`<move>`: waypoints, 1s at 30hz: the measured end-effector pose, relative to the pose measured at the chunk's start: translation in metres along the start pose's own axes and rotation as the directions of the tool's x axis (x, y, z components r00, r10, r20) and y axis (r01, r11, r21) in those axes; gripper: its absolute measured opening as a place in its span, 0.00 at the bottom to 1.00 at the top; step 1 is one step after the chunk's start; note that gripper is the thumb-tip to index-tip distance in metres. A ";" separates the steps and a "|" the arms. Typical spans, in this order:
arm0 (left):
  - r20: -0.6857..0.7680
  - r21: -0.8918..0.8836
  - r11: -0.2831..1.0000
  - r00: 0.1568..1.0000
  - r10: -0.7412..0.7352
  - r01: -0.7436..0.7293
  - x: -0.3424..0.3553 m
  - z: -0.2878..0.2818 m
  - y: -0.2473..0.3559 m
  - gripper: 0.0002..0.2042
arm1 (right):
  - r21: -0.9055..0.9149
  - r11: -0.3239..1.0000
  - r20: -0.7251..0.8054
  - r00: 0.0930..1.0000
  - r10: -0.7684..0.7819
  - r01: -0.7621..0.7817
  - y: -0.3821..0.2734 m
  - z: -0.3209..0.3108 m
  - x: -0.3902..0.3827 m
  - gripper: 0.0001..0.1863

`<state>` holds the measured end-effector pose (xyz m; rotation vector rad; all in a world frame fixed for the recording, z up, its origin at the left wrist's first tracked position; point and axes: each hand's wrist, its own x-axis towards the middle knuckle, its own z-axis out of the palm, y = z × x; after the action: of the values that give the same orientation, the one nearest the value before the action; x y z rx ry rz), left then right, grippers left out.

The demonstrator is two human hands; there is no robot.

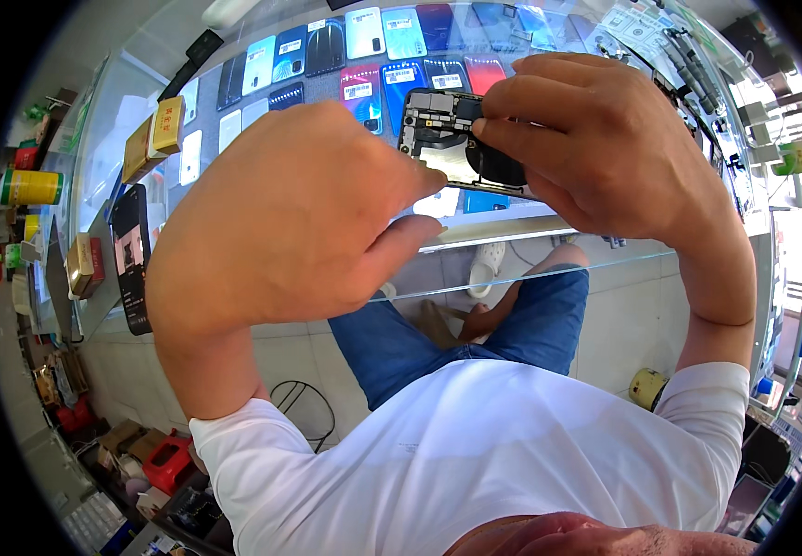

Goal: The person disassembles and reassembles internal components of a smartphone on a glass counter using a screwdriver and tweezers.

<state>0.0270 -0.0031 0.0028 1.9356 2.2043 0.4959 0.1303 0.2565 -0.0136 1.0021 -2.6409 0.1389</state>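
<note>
An opened smartphone (449, 159) with its inner board and dark parts exposed is held just above the glass counter. The index fingertip of my left hand (280, 208) lies at the phone's near left edge, its thumb a little lower; the other fingers are hidden. My right hand (605, 139) has its fingers bent over the phone's right end, one fingertip touching the exposed parts near the middle. How its thumb sits on the phone cannot be seen.
Several phones with white labels, such as a light blue one (404, 35), lie in rows under the glass counter (475, 222). Yellow boxes (154, 139) and a phone with a lit screen (130, 259) stand to the left. Tools and cables (693, 69) lie at the far right.
</note>
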 end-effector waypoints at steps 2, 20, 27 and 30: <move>-0.001 0.011 1.000 1.000 0.006 -0.006 -0.001 0.000 0.000 0.14 | 0.001 1.000 0.018 1.000 0.015 -0.015 -0.001 0.000 -0.001 0.24; 0.048 0.013 0.999 0.998 -0.039 0.038 0.002 -0.011 0.002 0.14 | 0.179 0.983 -0.250 0.968 0.015 0.031 0.010 -0.018 0.006 0.14; -0.226 -0.215 0.973 0.965 -0.135 0.086 0.012 0.015 0.010 0.10 | 0.319 0.948 -0.267 0.957 0.111 -0.020 0.015 -0.021 -0.006 0.11; -0.523 -0.097 0.994 0.847 -0.095 0.051 -0.008 0.043 0.020 0.07 | 0.251 0.967 -0.311 0.950 0.038 0.044 0.017 -0.024 -0.001 0.10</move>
<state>0.0618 -0.0031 -0.0311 1.8207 2.5007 1.2116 0.1262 0.2749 0.0088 0.9684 -2.3677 0.6013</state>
